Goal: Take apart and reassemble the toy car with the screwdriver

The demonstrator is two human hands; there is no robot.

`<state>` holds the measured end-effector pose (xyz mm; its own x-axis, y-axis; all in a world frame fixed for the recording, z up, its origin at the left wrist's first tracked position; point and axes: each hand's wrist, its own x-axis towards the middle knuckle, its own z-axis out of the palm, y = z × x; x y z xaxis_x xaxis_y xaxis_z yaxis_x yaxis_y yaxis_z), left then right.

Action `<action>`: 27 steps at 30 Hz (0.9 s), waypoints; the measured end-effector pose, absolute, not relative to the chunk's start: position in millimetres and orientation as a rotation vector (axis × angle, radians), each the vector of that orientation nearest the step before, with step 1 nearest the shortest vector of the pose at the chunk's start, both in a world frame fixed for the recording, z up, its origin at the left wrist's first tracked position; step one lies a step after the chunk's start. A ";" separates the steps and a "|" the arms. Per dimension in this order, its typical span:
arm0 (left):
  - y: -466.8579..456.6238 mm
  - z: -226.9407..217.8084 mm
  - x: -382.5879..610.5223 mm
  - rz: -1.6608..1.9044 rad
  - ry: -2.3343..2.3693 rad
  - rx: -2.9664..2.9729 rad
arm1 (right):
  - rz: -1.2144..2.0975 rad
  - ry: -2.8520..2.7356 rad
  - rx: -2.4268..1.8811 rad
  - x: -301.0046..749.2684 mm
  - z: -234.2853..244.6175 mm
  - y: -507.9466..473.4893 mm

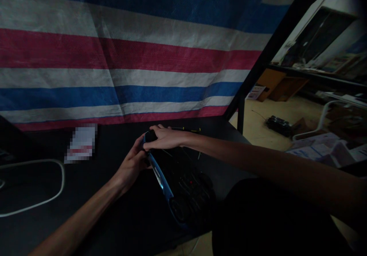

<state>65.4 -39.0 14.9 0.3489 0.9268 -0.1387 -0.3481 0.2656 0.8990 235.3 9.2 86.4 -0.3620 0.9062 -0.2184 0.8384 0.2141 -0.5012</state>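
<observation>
A blue-edged device with dark, opened insides [177,187] lies tilted on the dark table [114,210] in front of me. My left hand [133,164] grips its blue rim from the left, fingers curled round the edge. My right hand [163,137] rests over the far top end of the device, fingers closed on it. Thin wires and a small red part show inside the dark body. A yellow-handled screwdriver [189,129] lies just behind my right hand.
A striped red, white and blue tarp [129,57] hangs behind the table. A white cable [57,183] loops at the left, by a small white card [82,143]. At the right are a black frame post [241,114], the floor, a dark box [279,125] and shelves.
</observation>
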 end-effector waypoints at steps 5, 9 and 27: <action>-36.6 14.5 64.1 0.977 0.783 0.883 | 0.886 -2.259 -1.709 240.9 88.1 9.1; -32.5 13.3 60.5 0.927 0.729 0.845 | 0.884 -2.281 -1.733 245.4 88.4 6.4; -26.0 12.7 57.3 0.835 0.824 0.944 | 0.533 -1.999 -2.171 399.3 34.5 -3.4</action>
<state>57.3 -26.0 12.7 0.4326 0.8741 -0.2209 -0.2330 0.3451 0.9092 399.3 -3.4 34.5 0.0534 0.9855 -0.1610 0.9350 -0.1060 -0.3385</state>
